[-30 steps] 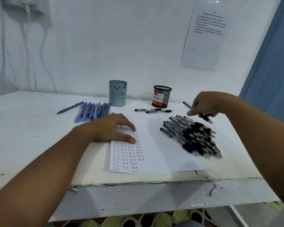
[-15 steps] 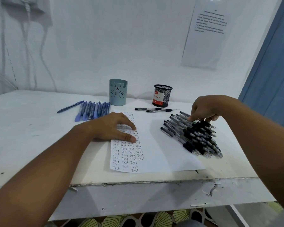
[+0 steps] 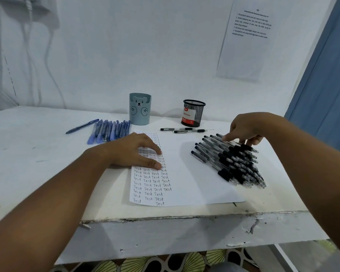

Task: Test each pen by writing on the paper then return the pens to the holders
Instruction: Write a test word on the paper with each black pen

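Note:
A white paper with columns of the handwritten word "Test" lies in the middle of the table. My left hand rests flat on its upper left part, fingers spread. A big pile of black pens sits on the paper's right side. My right hand is down on the far top of that pile, thumb and curled fingers pinching a black pen that lies on the heap. A blue bear pen holder and a black mesh holder stand at the back.
Several blue pens lie in a row left of the bear holder. Two black pens lie in front of the mesh holder. A printed sheet hangs on the wall. The table's chipped front edge is near me.
My right hand held a black pen above the pile, then lowered it onto the top of the heap and stays there. My left hand has not moved.

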`<state>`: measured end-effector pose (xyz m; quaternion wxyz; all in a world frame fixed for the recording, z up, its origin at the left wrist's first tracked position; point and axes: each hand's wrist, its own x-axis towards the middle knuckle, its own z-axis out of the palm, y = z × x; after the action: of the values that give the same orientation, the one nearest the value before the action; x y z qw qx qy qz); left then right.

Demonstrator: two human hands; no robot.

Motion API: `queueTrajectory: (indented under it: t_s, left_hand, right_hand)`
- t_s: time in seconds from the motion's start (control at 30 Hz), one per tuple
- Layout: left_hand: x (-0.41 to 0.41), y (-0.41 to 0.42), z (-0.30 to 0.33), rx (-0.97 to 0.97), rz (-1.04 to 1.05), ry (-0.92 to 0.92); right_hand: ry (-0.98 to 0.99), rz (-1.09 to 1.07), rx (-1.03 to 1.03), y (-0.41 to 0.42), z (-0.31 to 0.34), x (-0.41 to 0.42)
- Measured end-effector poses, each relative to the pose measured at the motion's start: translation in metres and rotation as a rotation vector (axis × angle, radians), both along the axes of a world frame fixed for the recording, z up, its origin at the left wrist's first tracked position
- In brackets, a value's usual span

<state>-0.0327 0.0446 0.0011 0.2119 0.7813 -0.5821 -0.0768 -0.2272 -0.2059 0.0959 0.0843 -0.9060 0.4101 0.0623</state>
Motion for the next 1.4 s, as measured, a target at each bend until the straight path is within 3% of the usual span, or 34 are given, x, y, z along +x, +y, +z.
queueTrajectory:
  t_s: [0.17,0.23,0.33,0.43,0.73,1.1,1.2,1.27,1.4]
  left_hand:
    - [-0.002,0.001,0.002,0.011,0.001,0.012]
    - [-0.002,0.002,0.002,-0.009,0.011,-0.001]
    - [0.004,0.000,-0.001,-0.178,0.101,0.003]
    - [0.012,-0.001,-0.005,-0.245,0.158,-0.070]
    - [0.023,-0.006,-0.004,-0.226,0.141,-0.108]
    - [0.027,-0.010,-0.002,-0.188,0.093,-0.109]
    - [0.025,-0.008,-0.001,-0.185,0.082,-0.121]
    - [0.023,-0.007,-0.001,-0.179,0.081,-0.131]
    - [0.017,-0.006,0.000,-0.160,0.082,-0.162]
  right_hand:
    - [-0.039,0.000,-0.047,-0.001,-0.001,0.002]
    - [-0.062,0.029,-0.158,-0.001,-0.003,0.008]
    - [-0.152,0.127,-0.380,-0.005,-0.013,0.027]
    - [-0.231,0.187,-0.422,-0.004,-0.026,0.057]
    - [-0.038,0.323,-0.417,-0.005,-0.056,0.143]
    - [0.009,0.380,-0.566,-0.001,-0.075,0.157]
    - [-0.157,0.435,-0.569,0.010,-0.065,0.149]
    - [-0.393,0.512,-0.511,0.017,-0.058,0.142]
    - [-1.002,0.525,-0.100,0.045,-0.046,0.117]
